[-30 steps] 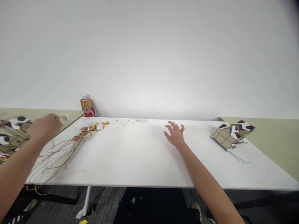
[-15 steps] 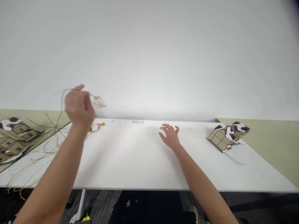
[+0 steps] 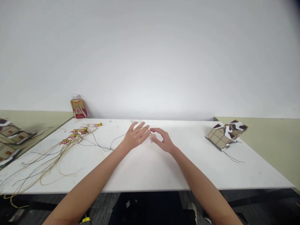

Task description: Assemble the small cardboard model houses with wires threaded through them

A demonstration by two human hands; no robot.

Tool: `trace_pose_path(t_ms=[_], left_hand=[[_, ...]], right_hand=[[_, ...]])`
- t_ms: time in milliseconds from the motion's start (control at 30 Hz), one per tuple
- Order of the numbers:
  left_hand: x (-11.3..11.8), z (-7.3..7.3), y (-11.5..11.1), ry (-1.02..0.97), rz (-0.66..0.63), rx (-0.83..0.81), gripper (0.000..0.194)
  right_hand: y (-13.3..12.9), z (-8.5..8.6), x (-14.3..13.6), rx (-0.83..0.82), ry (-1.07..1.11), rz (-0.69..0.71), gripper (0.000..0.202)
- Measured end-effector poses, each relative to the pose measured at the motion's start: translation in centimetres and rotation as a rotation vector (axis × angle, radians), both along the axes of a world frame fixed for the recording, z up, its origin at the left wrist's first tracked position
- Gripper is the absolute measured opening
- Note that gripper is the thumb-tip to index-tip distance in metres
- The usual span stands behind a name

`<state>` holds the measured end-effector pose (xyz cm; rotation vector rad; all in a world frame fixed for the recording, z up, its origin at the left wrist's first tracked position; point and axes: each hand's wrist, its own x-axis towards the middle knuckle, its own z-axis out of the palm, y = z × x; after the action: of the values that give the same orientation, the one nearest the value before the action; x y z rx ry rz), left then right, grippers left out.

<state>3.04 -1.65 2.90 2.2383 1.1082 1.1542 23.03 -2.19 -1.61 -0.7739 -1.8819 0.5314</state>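
Had the left hand (image 3: pixel 134 138) and right hand (image 3: pixel 164 142) close together over the middle of the tabletop (image 3: pixel 145 175), working at a thin dark cord (image 3: pixel 117 137) and a small pale tag (image 3: pixel 152 139) near its right end. Saw the cord stretch mostly left to right, arching across the left hand's fingers, then bending down to the tag. Kept the left hand's fingers extended and slightly parted; could not tell whether pinching the cord. Curved the right hand's thumb and index finger about the tag, partly hiding it; could not tell whether gripping or merely touching. Saw too little of the tag to judge its long axis.

Found a bunch of striped packets (image 3: pixel 81 132) to the left, trailing tangled cords (image 3: pixel 55 161) toward and over the near edge. Met some of those dark cords beside the left forearm, close to the held cord's far end. Noted a house-shaped piece (image 3: pixel 226 135) tilted well to the right, pointing two dark prongs (image 3: pixel 234 157) toward the near right, and house-shaped cutouts (image 3: pixel 16 134) at the far left.

Spotted a bottle (image 3: pixel 79 108) at the back left corner, bearing a gold-and-red label with pinkish characters too small to read. Made out yellow, red and white on the packets, but no legible wording.
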Motion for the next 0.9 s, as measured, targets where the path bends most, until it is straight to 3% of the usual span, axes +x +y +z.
trace_pose_path(t_ms=[100, 267, 367, 533, 667, 900], left_hand=[[0.2, -1.3, -0.7, -0.030, -0.007, -0.058, 0.009], [-2.4, -3.0, -0.3, 0.171, 0.026, 0.090, 0.031], [-5.9, -3.9, -0.1, 0.329, 0.139, 0.181, 0.041], [-14.2, -4.6, -1.9, 0.785, 0.326, 0.372, 0.055], [-19.6, -3.8, -4.1, 0.952, 0.475, 0.374, 0.057], [-23.7, -0.6, -6.0, 1.029, 0.733, 0.275, 0.060]], right_hand=[[-0.2, -0.4, -0.7, -0.036, -0.043, 0.021, 0.025], [0.7, -0.6, 0.5, 0.052, -0.279, -0.120, 0.024], [1.4, -0.5, 2.2, 0.118, -0.423, -0.250, 0.027], [2.4, -0.7, 4.8, 0.117, -0.649, -0.401, 0.027], [3.0, -1.2, 5.9, 0.092, -0.770, -0.443, 0.026], [3.5, -1.7, 7.0, 0.012, -0.829, -0.475, 0.026]])
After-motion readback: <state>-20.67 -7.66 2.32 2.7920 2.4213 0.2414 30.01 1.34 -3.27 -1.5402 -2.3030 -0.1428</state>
